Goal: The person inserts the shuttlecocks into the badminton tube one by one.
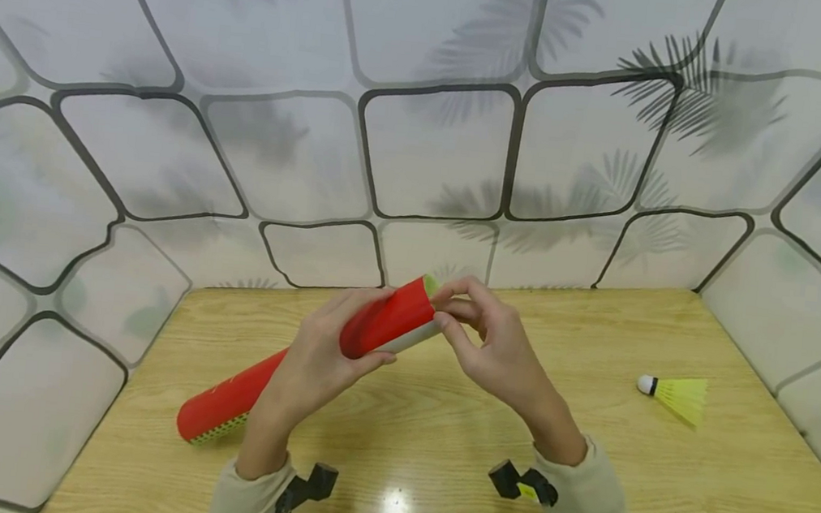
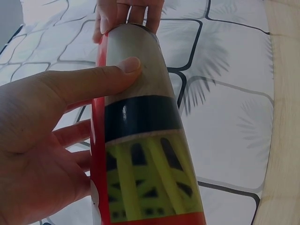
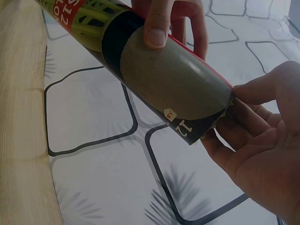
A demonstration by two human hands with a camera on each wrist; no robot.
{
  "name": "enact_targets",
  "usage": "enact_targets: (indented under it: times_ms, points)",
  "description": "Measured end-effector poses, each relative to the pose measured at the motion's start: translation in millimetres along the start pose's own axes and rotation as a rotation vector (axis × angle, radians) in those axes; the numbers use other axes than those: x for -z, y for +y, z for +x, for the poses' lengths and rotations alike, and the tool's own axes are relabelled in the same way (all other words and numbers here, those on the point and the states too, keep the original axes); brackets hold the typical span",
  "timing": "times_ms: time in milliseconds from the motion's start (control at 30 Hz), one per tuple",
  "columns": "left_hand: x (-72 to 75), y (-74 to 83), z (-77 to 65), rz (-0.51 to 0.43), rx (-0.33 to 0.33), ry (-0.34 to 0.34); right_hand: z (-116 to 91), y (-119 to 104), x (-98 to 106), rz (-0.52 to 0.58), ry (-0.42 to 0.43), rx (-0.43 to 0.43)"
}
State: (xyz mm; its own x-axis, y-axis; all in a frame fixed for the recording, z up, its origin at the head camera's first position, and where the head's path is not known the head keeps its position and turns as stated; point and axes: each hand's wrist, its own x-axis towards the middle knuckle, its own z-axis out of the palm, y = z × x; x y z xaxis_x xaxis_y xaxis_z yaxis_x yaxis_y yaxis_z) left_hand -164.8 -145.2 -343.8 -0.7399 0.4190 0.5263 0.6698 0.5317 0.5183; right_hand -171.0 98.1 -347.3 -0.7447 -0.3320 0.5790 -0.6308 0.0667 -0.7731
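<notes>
A long red shuttlecock tube [image 1: 235, 394] slants up from the table, its lower end at the left and its upper end raised toward the middle. Around its upper half my left hand [image 1: 315, 362] grips it, the thumb [image 2: 124, 66] lying along the grey printed side. My right hand [image 1: 494, 345] is at the raised end, thumb and curled fingers pinching the rim. The right wrist view shows a jagged edge on that end of the tube [image 3: 183, 79]. Light green shows at its mouth in the head view; the rest of the inside is hidden.
A yellow shuttlecock [image 1: 678, 396] with a white tip lies on its side on the wooden table [image 1: 654, 490], right of my hands. Patterned panels [image 1: 434, 153] rise behind the table and along both sides.
</notes>
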Motion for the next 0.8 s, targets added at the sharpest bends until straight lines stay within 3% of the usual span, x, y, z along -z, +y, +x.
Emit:
enact_targets:
  times_ms: [267,800]
  points:
    - [-0.6,-1.0,-0.7,-0.022,-0.012,0.000,-0.2,1.0,-0.5,0.009,-0.049,-0.005]
    - [0.7,-1.4,1.1,-0.014,-0.003,0.002,-4.7,-6.2,8.1,-0.077,-0.030,-0.013]
